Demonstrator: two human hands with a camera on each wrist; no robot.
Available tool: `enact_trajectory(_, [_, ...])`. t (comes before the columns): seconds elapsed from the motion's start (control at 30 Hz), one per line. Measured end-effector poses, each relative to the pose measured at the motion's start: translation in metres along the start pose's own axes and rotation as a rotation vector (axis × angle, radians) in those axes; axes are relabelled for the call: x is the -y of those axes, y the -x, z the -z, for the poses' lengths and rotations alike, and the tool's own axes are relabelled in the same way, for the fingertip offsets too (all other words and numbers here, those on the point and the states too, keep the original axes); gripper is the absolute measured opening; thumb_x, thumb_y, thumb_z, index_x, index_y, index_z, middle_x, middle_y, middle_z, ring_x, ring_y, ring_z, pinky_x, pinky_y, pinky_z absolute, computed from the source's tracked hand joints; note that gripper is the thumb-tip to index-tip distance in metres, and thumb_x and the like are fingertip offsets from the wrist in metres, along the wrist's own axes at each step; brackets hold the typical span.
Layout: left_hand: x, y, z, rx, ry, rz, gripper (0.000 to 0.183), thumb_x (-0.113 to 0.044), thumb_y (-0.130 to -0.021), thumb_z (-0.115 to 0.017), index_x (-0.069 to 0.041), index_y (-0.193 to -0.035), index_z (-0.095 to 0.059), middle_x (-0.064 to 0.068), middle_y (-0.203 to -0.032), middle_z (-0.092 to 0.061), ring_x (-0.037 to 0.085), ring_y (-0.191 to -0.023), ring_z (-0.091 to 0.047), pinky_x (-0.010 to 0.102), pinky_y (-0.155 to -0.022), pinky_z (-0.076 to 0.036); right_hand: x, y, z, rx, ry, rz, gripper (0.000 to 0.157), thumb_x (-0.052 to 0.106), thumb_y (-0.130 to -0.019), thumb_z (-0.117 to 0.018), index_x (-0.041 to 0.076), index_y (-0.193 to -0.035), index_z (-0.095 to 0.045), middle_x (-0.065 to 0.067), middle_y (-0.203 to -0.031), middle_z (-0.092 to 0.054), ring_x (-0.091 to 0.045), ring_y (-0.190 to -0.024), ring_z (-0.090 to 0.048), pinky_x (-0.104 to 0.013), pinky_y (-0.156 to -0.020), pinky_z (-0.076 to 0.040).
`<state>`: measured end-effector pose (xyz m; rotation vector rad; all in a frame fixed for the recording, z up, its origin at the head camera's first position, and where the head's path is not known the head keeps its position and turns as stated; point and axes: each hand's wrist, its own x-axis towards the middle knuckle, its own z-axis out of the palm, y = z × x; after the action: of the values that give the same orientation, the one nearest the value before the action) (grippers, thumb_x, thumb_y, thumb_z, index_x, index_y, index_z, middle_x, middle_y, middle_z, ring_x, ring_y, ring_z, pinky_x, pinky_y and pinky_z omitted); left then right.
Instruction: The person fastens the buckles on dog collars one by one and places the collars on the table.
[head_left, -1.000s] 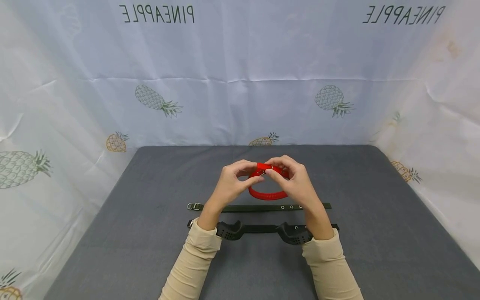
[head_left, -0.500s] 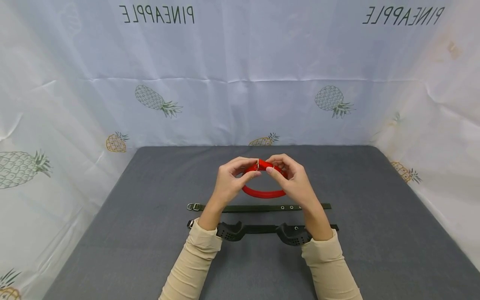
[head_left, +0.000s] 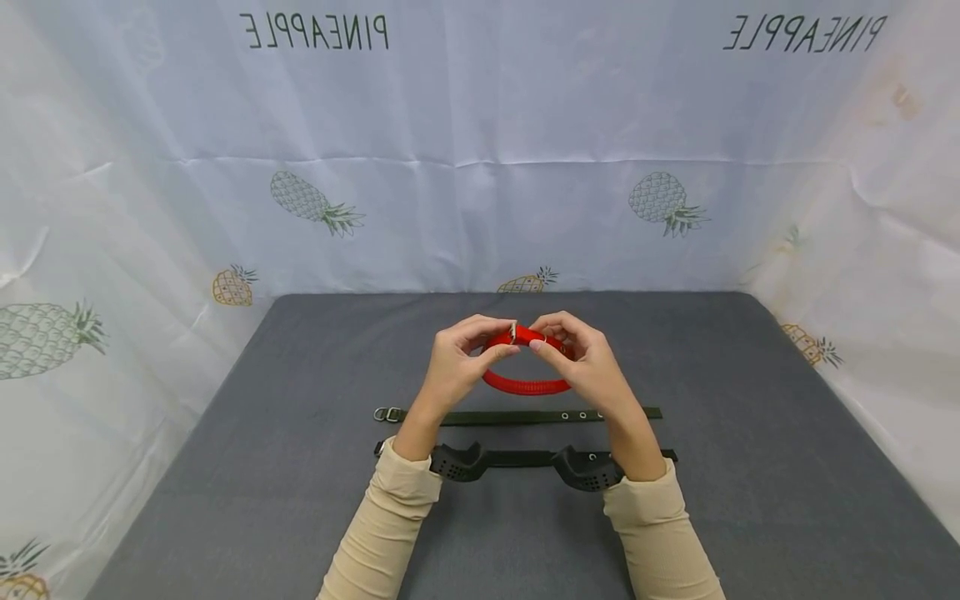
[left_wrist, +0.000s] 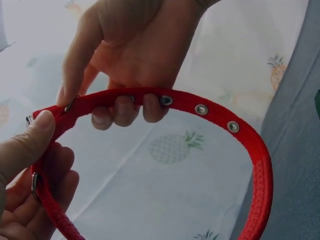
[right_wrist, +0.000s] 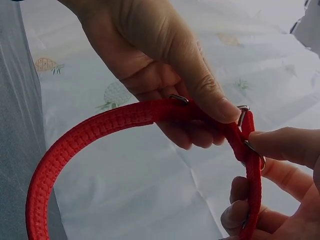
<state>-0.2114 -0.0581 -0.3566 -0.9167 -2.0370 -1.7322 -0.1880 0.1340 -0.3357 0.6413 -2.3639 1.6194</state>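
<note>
Red strap (head_left: pixel 527 387) | buckle (head_left: pixel 513 333) partly behind fingers (head_left: pixel 487 326) | loop (left_wrist: pixel 263 192) cropped, wrist views

Curtained booth: pineapple-print sheets (head_left: pixel 480 117) around a grey table (head_left: pixel 300 375).

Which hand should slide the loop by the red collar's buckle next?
Probably the right hand: its thumb is at the metal loop, while the left hand pinches the red collar beside the buckle and could steady it.
</note>
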Motion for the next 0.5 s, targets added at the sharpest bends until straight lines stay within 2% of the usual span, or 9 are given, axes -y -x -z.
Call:
enact_trajectory(0.13, [0.0002, 0.001, 0.0012, 0.016, -0.013, 0.004, 0.03, 0.001, -0.08, -0.073, 0.006, -0.109, -0.07, 0.022, -0.1, -0.07, 0.004, -0.086, -0.066, 0.021, -0.082, -0.058, -0.0003, 0.0005, 0.0, 0.014, 0.012, -0.014, 0.018, 0.004, -0.092, -0.062, 0.0, -0.109, -0.062, -0.019, -0.093, -0.063, -0.009, -0.069, -0.05, -0.021, -0.061, -0.042])
enact_trajectory(0.33, [0.0006, 0.0007, 0.0018, 0.045, -0.023, 0.003, 0.029, 0.001, -0.08, -0.074, 0.007, -0.109, -0.07, 0.022, -0.101, -0.07, 0.016, -0.088, -0.069, 0.024, -0.083, -0.058, 0.0002, 0.0004, -0.0005, 0.013, 0.034, -0.009, 0.017, 0.005, -0.091, -0.063, 0.001, -0.108, -0.062, -0.018, -0.093, -0.063, -0.01, -0.065, -0.048, -0.021, -0.059, -0.041])
enact_trajectory(0.5, [0.0001, 0.0004, 0.0011, 0.056, -0.021, 0.009, 0.029, 0.001, -0.08, -0.073, 0.006, -0.108, -0.07, 0.022, -0.101, -0.07, 0.016, -0.089, -0.069, 0.024, -0.084, -0.058, 0.0001, 0.0008, -0.0004, 0.002, 0.038, -0.011, 0.018, 0.005, -0.091, -0.064, 0.001, -0.108, -0.063, -0.017, -0.095, -0.061, -0.01, -0.068, -0.05, -0.021, -0.06, -0.043])
